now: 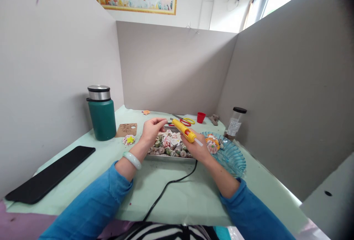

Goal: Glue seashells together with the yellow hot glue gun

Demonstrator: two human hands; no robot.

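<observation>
My right hand (195, 147) is wrapped round a yellow hot glue gun (183, 129), its nozzle pointing up and left and a clear glue stick poking out of the back. Close to the nozzle, my left hand (152, 131) is closed in a pinch; whatever lies between its fingertips is too small to make out. Below both hands sits a metal tray (168, 158) filled with snail shells and seashells (173, 146). A black cord (168, 184) runs from the glue gun over the table towards me.
A blue glass plate (232, 158) with shells stands right, by a clear jar (233, 123). Behind the tray are scissors (188, 122) and a red cup (201, 117). Left are a green flask (101, 116), a brown board (125, 130), a shell flower (128, 140) and a black mat (52, 173).
</observation>
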